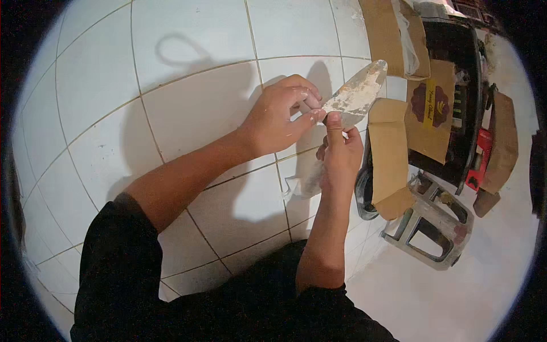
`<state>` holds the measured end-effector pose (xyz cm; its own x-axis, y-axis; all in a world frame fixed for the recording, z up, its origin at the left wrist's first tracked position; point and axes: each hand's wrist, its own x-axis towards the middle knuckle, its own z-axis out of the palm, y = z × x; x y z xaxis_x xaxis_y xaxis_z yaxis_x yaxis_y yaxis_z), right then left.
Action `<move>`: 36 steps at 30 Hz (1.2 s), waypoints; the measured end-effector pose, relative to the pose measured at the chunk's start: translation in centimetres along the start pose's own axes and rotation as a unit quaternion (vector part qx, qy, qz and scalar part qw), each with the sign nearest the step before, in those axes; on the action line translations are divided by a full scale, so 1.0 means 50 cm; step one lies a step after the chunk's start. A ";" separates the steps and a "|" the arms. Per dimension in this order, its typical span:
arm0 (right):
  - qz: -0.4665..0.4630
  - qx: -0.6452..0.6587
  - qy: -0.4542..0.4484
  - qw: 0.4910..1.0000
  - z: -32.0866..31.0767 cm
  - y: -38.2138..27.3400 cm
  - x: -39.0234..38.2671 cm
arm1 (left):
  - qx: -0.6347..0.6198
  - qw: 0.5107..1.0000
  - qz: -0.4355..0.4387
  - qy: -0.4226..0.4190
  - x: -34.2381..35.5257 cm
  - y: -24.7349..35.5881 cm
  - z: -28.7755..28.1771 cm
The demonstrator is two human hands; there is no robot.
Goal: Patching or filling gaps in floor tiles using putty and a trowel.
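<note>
My right hand (341, 151) grips a trowel near its neck, with the thumb laid at the base of the blade. Pale, dried-looking paste coats much of the metal trowel blade (359, 94), whose rounded tip points up and to the right. My left hand (288, 111) is curled, thumb and fingertips pinched together at the heel of the blade; whitish smears mark the fingers, and what lies between them is hidden. Below my right hand hangs a crumpled, translucent whitish plastic piece (307, 185). I cannot tell whether it is held. The trowel's handle is mostly hidden by the right hand.
White tiles (199, 31) with dark joints spread behind my hands, crossed by my shadow. To the right are an open cardboard box (390, 154), a printed cardboard panel (433, 114) by a black rack (464, 62), a red packet (481, 157) and a grey plastic stool (450, 245).
</note>
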<state>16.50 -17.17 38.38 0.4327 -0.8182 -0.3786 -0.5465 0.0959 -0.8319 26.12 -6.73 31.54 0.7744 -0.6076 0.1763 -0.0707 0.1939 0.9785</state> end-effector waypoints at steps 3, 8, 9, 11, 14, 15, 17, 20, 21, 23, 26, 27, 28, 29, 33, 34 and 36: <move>-0.003 -0.017 0.016 1.000 -0.003 0.005 0.005 | 0.000 1.000 0.004 0.006 -0.001 -0.001 0.003; -0.018 -0.009 0.022 1.000 -0.006 -0.002 0.005 | 0.035 0.999 0.028 -0.003 0.002 0.004 -0.002; -0.020 -0.006 0.022 1.000 -0.008 -0.005 0.004 | 0.033 0.999 0.016 -0.008 0.002 0.010 -0.002; -0.019 -0.007 0.022 1.000 -0.011 -0.004 0.005 | 0.033 0.999 0.004 -0.012 0.001 0.013 -0.003; -0.025 -0.005 0.022 0.999 -0.012 0.006 0.012 | 0.043 0.999 0.032 0.003 -0.002 0.007 -0.004; -0.033 -0.002 0.023 0.999 -0.014 0.005 0.013 | 0.042 0.998 0.036 0.008 -0.002 0.006 -0.001; -0.029 -0.025 0.035 0.999 -0.012 -0.010 0.007 | 0.042 0.998 0.040 0.013 -0.002 0.005 -0.001; -0.048 -0.067 0.054 0.995 -0.015 -0.007 0.009 | 0.062 0.997 0.040 -0.007 -0.003 0.003 -0.006; -0.072 -0.087 0.064 0.992 -0.019 -0.005 0.012 | 0.060 0.997 0.045 -0.007 -0.002 0.004 -0.006; -0.090 -0.099 0.069 0.989 -0.023 0.001 0.016 | 0.059 0.997 0.050 -0.007 -0.001 0.005 -0.006; -0.103 -0.111 0.065 0.986 -0.027 0.004 0.018 | 0.055 0.997 0.046 -0.010 -0.001 0.004 -0.007; -0.098 -0.110 0.056 0.987 -0.028 0.004 0.018 | 0.056 0.997 0.052 -0.005 -0.001 0.002 -0.006; -0.098 -0.110 0.056 0.988 -0.029 0.008 0.023 | 0.058 0.997 0.058 -0.001 -0.001 0.001 -0.006; -0.125 -0.105 0.081 0.983 -0.032 0.015 0.030 | 0.057 0.997 0.058 -0.001 -0.001 0.001 -0.006; -0.099 -0.077 0.116 0.985 -0.067 -0.009 0.040 | 0.018 0.999 0.023 0.028 0.005 -0.005 -0.004; -0.159 -0.044 0.108 0.980 -0.084 0.013 0.062 | -0.001 0.999 0.032 0.042 0.006 -0.007 -0.004; -0.121 -0.029 0.111 0.986 -0.089 0.002 0.057 | -0.083 0.996 -0.033 0.011 0.007 -0.008 -0.010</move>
<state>14.47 -22.01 39.05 0.3910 -0.9179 -0.0684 -0.4898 -0.1446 -0.8598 26.74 -6.62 31.16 0.7880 -0.6062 0.1076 0.0851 0.2804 0.9561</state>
